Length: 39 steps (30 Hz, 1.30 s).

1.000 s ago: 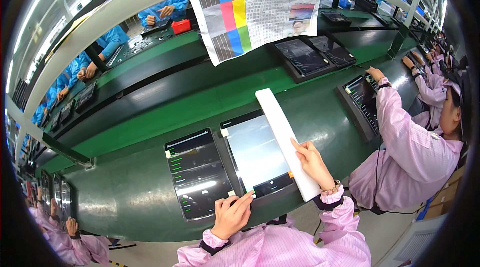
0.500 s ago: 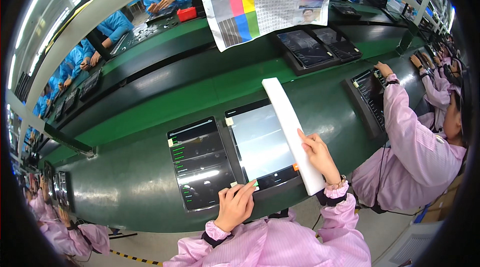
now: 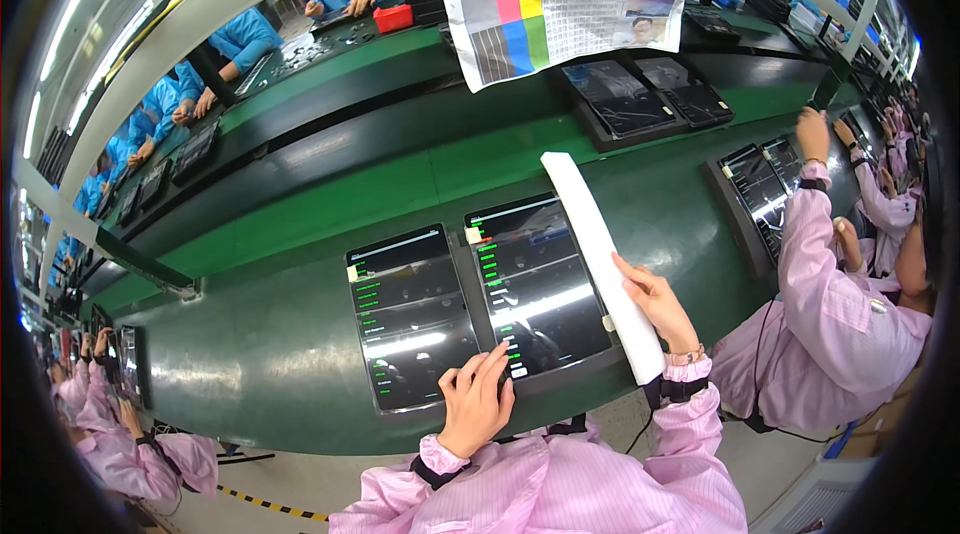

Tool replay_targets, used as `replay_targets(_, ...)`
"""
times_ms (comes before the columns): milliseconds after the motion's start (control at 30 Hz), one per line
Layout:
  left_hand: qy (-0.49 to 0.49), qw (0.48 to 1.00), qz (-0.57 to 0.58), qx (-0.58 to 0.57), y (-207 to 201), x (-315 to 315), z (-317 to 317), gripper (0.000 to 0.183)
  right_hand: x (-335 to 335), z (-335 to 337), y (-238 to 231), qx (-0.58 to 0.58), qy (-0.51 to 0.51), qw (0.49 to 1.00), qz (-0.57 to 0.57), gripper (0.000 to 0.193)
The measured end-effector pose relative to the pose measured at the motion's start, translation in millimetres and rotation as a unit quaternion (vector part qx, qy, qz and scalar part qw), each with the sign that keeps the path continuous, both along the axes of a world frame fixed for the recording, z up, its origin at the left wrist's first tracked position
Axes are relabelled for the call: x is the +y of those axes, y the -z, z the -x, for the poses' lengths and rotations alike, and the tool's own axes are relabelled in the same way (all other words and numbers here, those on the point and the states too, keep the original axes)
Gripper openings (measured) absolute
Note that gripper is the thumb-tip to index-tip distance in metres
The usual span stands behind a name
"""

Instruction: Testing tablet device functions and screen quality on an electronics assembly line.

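Observation:
Two tablets lie side by side in front of me, both showing dark screens with rows of small green text. My left hand [image 3: 477, 400] is open, its fingers stretched towards the lower left corner of the right tablet [image 3: 535, 279], fingertips at the screen. The left tablet [image 3: 412, 319] lies just beyond that hand. Along the right tablet's right side runs a long white foam-like strip [image 3: 590, 239], tilted and slightly bent. My right hand [image 3: 660, 309] grips its near part, fingers along its top. A pale tab sticks to each tablet's upper left.
A printed colour chart sheet [image 3: 560, 4] hangs from the rail ahead. Two more tablets in a dark tray [image 3: 645, 99] stand at the far side of the green bench [image 3: 250, 334]. At right a co-worker in a pink sleeve [image 3: 815, 224] works over another tray [image 3: 745, 209]; people in blue sit opposite.
The right tablet's screen has gone from a bright whitish display to dark with green text. My hands stay nearly in place as the view shifts. The co-worker's hand at right has risen.

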<state>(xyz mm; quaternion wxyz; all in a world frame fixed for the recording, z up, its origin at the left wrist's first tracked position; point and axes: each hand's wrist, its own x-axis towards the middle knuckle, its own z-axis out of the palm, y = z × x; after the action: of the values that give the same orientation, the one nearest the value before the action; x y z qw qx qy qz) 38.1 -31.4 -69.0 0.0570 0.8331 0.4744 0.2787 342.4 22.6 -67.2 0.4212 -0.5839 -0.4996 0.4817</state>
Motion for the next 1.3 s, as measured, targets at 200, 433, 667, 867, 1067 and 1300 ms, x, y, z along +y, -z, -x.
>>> replay_targets(200, -0.019, 1.000, 0.009, 0.002, 2.1, 0.6, 10.2, 0.043, 3.6, 23.0, -0.5, -0.012, -0.025, 1.000, 0.002, 0.040)
replay_targets(433, -0.024, 0.998, 0.014, -0.053, -4.9, -11.9, 38.5, 0.036, 10.1, 65.3, -1.3, -0.001, -0.047, 0.999, 0.004, 0.041)
replay_targets(667, 0.041, 0.996, 0.042, -0.071, 1.4, -29.3, 64.2, 0.023, 13.6, 120.8, 2.8, 0.066, -0.053, 0.996, 0.011, 0.042)
replay_targets(867, -0.138, 0.990, 0.007, 0.010, -15.2, -8.8, 94.6, 0.064, 13.8, 162.5, 4.7, 0.113, -0.043, 0.992, 0.028, 0.042)
replay_targets(1067, -0.122, 0.989, 0.038, 0.075, -17.1, -10.8, 106.3, 0.078, 14.2, 171.8, 4.3, 0.103, -0.047, 0.993, 0.018, 0.042)
replay_targets(1300, -0.105, 0.992, 0.019, 0.068, -11.7, -19.2, 106.5, 0.077, 11.9, 174.1, 4.4, 0.106, -0.040, 0.993, 0.022, 0.042)
